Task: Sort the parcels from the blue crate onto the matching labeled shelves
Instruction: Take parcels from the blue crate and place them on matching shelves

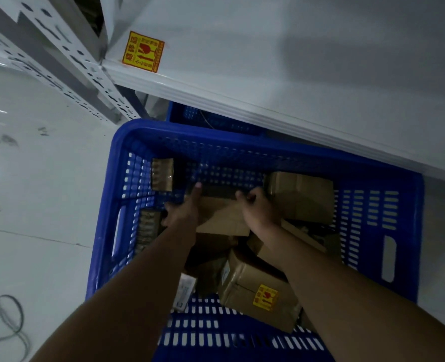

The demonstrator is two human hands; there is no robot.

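Gripping a flat cardboard parcel [224,218] inside the blue crate [138,131], left hand [182,212] curled on its left edge, right hand [258,210] hooked over its far edge. Lift level, clear of the taller box [302,197] just right of the right hand. Check for a label before choosing the shelf [268,61] beyond both hands

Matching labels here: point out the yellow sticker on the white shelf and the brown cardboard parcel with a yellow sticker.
Yellow sticker on the white shelf [143,52]: head view, sticker's centre.
Brown cardboard parcel with a yellow sticker [243,284]: head view, upper face.
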